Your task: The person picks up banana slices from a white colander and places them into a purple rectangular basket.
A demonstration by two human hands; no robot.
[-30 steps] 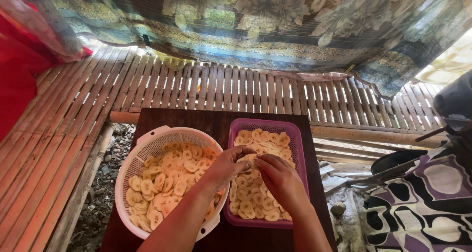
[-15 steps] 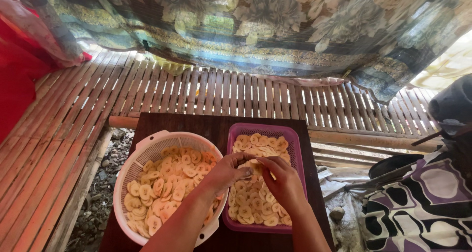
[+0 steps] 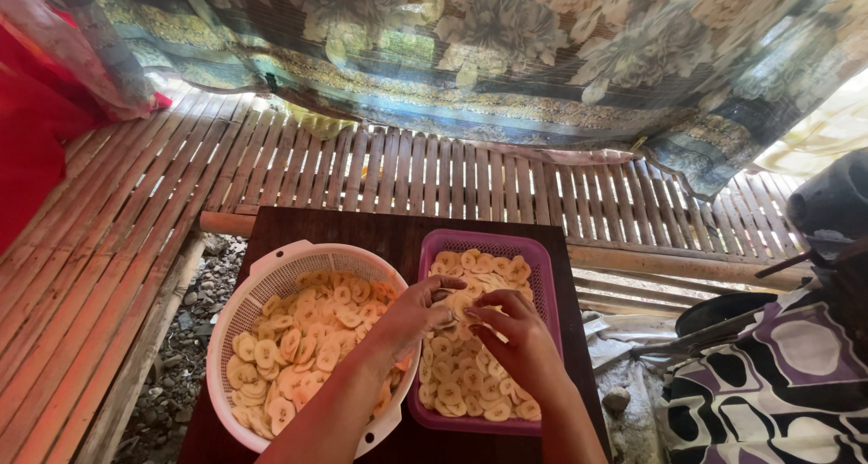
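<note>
Two bare forearms come in from the bottom edge, converging over the purple tray (image 3: 541,258). The left hand (image 3: 418,310) is seen reaching across from over the white colander (image 3: 237,312), fingers pinched narrow on what looks like a single banana slice (image 3: 443,317) at the tray's left side; the exact grip is partly hidden by the knuckles. The right hand (image 3: 514,333) is held directly over the tray's middle, fingers curled and close together, tips touching the slices (image 3: 452,374) laid there; whether one is pinched cannot be told. Both hands are nearly touching, right hand slightly nearer the camera. The slices in the tray are laid flat in a rough single layer, directly beneath and just ahead of the hands. The tray's long axis runs away from the person, near to far. The colander sits just beside the tray on the left, rims touching or nearly so, filled with a loose heap of the same pale yellow slices (image 3: 307,337). Both containers rest on a dark wooden surface (image 3: 353,229). Beyond it a bamboo slat floor (image 3: 425,175) is seen, then a patterned floral cloth (image 3: 506,57) hung as a backdrop. Off to the right, a black pan (image 3: 723,308) and patterned fabric (image 3: 778,383).
</note>
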